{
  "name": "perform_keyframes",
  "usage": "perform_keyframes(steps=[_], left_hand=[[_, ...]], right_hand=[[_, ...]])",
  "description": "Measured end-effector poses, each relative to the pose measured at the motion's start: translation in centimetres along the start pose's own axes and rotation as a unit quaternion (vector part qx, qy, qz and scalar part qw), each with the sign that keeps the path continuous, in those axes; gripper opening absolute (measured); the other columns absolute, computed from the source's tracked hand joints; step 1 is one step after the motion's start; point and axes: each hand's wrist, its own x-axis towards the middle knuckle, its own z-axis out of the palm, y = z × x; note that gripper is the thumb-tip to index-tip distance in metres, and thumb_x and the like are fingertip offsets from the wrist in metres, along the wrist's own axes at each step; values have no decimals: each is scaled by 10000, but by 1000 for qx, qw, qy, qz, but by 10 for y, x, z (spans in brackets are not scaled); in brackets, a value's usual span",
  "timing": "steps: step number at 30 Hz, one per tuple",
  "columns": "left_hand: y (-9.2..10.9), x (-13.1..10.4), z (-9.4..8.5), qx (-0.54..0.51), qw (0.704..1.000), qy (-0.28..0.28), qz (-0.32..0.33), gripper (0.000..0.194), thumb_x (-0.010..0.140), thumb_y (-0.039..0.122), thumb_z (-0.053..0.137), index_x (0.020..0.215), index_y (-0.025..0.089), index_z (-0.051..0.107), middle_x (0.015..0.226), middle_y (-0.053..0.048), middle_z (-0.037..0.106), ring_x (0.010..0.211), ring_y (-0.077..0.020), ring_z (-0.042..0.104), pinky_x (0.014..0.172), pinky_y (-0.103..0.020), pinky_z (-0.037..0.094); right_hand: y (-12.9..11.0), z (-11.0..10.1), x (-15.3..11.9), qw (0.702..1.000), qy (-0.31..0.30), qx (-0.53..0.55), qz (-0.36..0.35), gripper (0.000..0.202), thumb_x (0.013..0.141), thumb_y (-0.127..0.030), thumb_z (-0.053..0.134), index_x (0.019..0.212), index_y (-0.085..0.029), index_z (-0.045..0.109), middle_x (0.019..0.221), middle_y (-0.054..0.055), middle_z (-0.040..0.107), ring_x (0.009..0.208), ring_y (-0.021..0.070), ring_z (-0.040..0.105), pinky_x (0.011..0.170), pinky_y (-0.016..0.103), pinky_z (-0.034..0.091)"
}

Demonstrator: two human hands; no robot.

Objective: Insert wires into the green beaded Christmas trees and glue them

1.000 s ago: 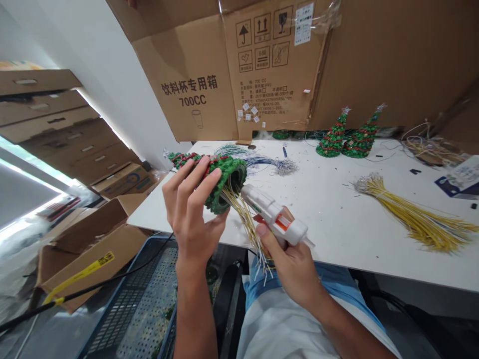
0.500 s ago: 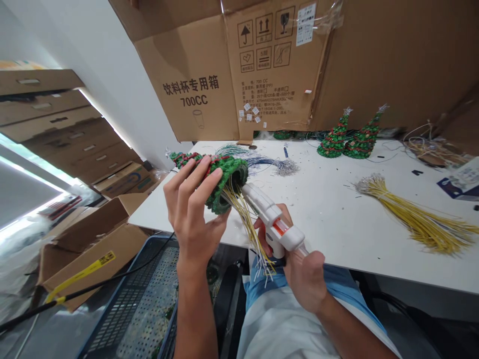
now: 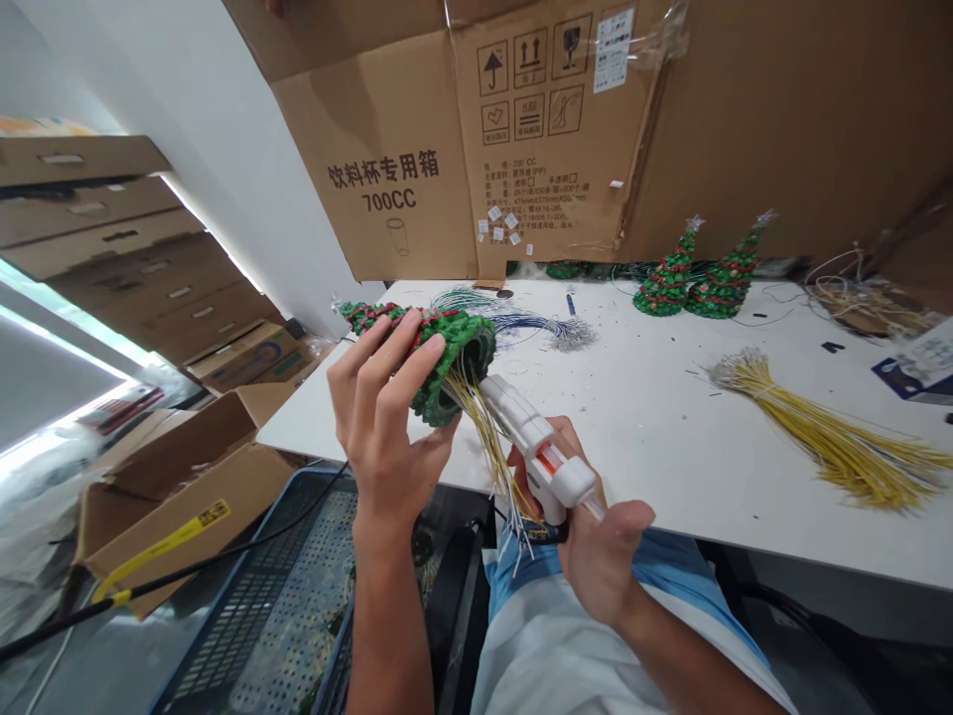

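Observation:
My left hand (image 3: 391, 417) is wrapped round a small green Christmas tree (image 3: 466, 333) with red garland, tipped on its side so its hollow base faces right. Yellow and white wires (image 3: 487, 437) spill out of that opening and hang down past the table edge. A white hot glue gun (image 3: 525, 417) is gripped in my right hand (image 3: 600, 556), its nozzle end at the rim of the hollow base. Whether the tip touches the inside is hidden. The glue gun's handle lies mostly behind my right fingers.
Two finished-looking Christmas trees (image 3: 666, 273) stand at the back of the white table (image 3: 632, 437). On the right lies a bundle of yellow wires (image 3: 826, 427); behind my left hand, blue wires (image 3: 532, 323). A large cardboard box (image 3: 402, 119) walls the back. Below left is a blue plastic crate (image 3: 223, 606).
The glue gun has shifted slightly down and left, its nozzle end still at the tree's base. The hanging wires have swung a little left. My left hand holds the tree nearly still.

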Motion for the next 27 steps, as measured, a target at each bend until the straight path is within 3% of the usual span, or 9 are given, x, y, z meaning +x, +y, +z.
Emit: perform_keyframes(steps=[8,15,22,27], left_hand=[[3,1,-1,13,1000,4,0,668,935,167,832,1526,324,563,1550,-101,687,1473,-362,623,1222,-620,516],[4,-1,0,8,1000,-2,-5,671,946,229,842,1538,343,548,1560,-102,676,1493,-370,604,1232,-616,508],[5,0,0,17,1000,-8,-6,675,950,269,848,1540,351,532,1547,-101,682,1482,-370,614,1211,-615,527],[5,0,0,3,1000,-8,-7,697,943,249,854,1553,358,533,1568,-92,672,1496,-369,601,1231,-611,511]], right_hand=[[-8,0,6,999,13,16,-27,1049,703,-1162,206,950,-244,650,960,56,480,794,237,491,596,360,404],[-3,1,5,999,24,27,-31,975,705,-1152,351,914,-255,669,932,66,518,845,278,534,652,393,455],[14,2,1,998,58,24,-23,993,694,-1163,311,867,-247,651,749,9,486,619,186,385,550,355,335],[-3,8,6,995,57,80,-3,985,619,-1194,332,731,-244,567,689,-2,477,570,148,312,512,325,258]])
